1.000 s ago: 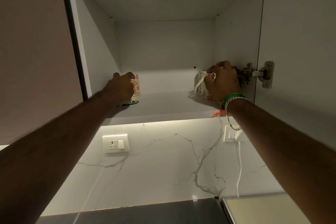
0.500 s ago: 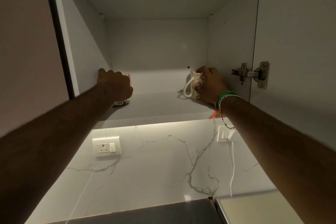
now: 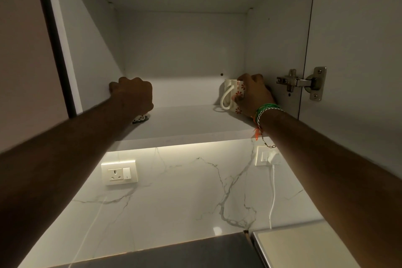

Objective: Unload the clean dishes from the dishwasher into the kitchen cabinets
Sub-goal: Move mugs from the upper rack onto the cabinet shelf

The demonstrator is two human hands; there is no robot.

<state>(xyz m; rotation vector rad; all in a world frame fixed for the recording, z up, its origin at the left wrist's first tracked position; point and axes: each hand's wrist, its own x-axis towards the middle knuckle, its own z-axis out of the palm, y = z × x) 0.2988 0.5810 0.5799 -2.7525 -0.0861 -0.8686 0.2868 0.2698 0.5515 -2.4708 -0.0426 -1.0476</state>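
Both arms reach up into an open wall cabinet. My left hand (image 3: 132, 95) grips a patterned mug (image 3: 141, 118) at the left end of the white shelf (image 3: 187, 122); the hand hides all but the mug's bottom edge. My right hand (image 3: 253, 95) holds a white mug with orange flowers (image 3: 233, 97) at the right end of the shelf, close to the cabinet's right wall. That mug stands upright with its looped handle turned to the left.
The cabinet door (image 3: 356, 50) hangs open on the right with a metal hinge (image 3: 302, 82). Below the shelf is a lit marble backsplash (image 3: 191, 191) with a socket (image 3: 119, 172) and a plugged-in white charger (image 3: 272, 158). A dark counter (image 3: 185, 254) lies beneath.
Both hands have pushed the mugs deeper and further apart along the shelf, the left one toward the left wall, the right one toward the right wall. The view has tilted slightly.
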